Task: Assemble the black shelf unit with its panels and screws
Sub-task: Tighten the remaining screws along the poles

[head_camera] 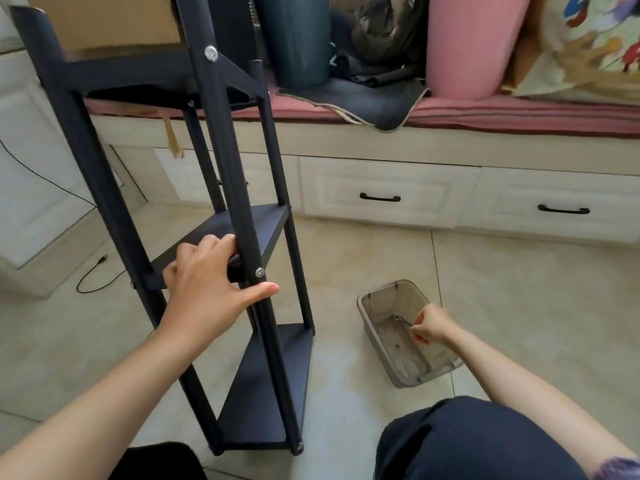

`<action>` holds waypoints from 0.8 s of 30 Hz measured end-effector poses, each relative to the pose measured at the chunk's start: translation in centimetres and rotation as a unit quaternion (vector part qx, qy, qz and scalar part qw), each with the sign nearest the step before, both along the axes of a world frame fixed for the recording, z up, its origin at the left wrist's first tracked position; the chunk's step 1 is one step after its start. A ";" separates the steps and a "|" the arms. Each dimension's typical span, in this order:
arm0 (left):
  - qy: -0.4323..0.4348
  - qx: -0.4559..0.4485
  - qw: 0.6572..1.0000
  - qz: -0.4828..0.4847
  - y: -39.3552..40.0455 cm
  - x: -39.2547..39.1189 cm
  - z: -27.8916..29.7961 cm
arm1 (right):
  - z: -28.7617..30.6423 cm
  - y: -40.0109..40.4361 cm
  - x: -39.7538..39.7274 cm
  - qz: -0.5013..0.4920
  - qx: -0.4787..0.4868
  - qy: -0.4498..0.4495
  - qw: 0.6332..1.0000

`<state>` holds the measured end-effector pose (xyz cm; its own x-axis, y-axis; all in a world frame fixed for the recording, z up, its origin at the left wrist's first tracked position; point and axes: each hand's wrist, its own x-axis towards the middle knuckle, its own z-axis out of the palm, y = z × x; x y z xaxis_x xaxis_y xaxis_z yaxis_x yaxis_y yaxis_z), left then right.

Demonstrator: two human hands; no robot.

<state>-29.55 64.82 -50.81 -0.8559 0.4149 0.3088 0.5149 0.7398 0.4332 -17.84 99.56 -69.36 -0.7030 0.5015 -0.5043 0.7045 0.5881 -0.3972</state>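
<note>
The black shelf unit stands upright on the tiled floor at the left, with black panels at the bottom, middle and top. Silver screw heads show on its near front post. My left hand grips that post at the middle panel, fingers behind it and thumb across the front. My right hand reaches into a translucent plastic box on the floor and pinches a small metal wrench over the box's bottom.
A low bench with white drawers and a pink cushion runs along the back, loaded with a pink roll, a dark teal roll and bags. A black cable lies on the floor at the left. My knees fill the bottom edge.
</note>
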 end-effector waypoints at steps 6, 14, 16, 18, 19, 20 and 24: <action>0.004 -0.019 1.000 -0.009 1.0 0.5 0.0 | -1.8 1.2 -0.8 -0.023 0.015 -0.016 1.000; 0.016 -0.015 1.000 -0.007 1.4 0.4 -0.7 | -0.8 0.2 -1.8 -0.014 -0.051 0.049 0.997; 0.022 -0.019 1.000 -0.006 1.7 0.4 -0.8 | 1.6 -1.4 -2.8 -0.002 -0.096 0.101 0.990; 0.024 -0.032 0.999 -0.005 2.0 0.4 -0.8 | 4.8 -3.4 -4.1 -0.011 -0.171 0.182 0.968; 0.023 -0.040 0.999 -0.005 2.1 0.5 -0.8 | 6.9 -4.5 -4.6 -0.009 -0.201 0.216 0.955; 0.025 -0.047 0.999 -0.005 2.1 0.6 -0.8 | 9.0 -5.7 -5.2 0.000 -0.223 0.249 0.943; 0.062 -0.089 0.994 -0.005 2.2 1.0 -0.8 | 17.6 -9.8 -6.5 0.056 -0.254 0.352 0.899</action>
<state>-28.59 67.04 -51.58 -0.8111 0.4813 0.3323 0.5643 0.7932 0.2287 -24.34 89.71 -51.77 -0.9693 0.2386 -0.0596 0.1221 0.2563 -0.9589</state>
